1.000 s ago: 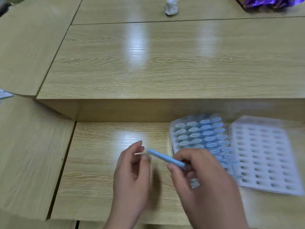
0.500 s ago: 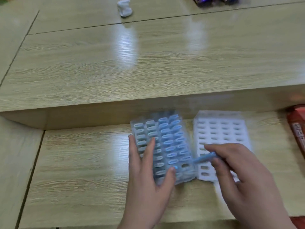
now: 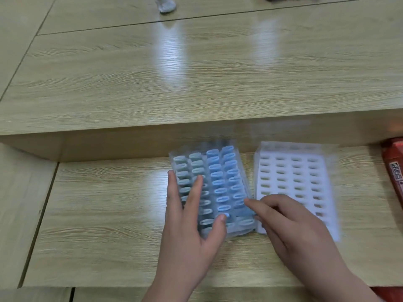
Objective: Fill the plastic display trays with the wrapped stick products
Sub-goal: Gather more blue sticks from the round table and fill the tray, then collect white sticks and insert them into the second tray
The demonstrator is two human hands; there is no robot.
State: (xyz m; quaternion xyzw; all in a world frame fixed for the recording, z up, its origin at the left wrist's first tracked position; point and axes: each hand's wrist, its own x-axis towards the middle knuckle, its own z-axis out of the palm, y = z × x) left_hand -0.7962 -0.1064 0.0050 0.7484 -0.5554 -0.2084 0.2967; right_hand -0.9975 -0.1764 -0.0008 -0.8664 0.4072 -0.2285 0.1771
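A clear plastic tray (image 3: pixel 235 231) packed with rows of blue wrapped sticks (image 3: pixel 218 173) lies on the lower desk. My left hand (image 3: pixel 189 216) rests on its left half with straight, spread fingers. My right hand (image 3: pixel 292 227) pinches one blue wrapped stick (image 3: pixel 245 212) between thumb and forefinger at the tray's lower right rows. How far the stick sits in a slot is blurred. An empty white tray (image 3: pixel 287 168) with several open slots lies just to the right, partly under my right hand.
A raised desk step (image 3: pixel 152 138) runs right behind both trays. A red packet (image 3: pixel 394 171) lies at the right edge. A small white crumpled object (image 3: pixel 166 5) sits far back on the upper desk.
My left hand let go of the stick and settled flat on the filled tray. My right hand carried the stick leftward from over the empty tray to the filled tray's lower right rows.
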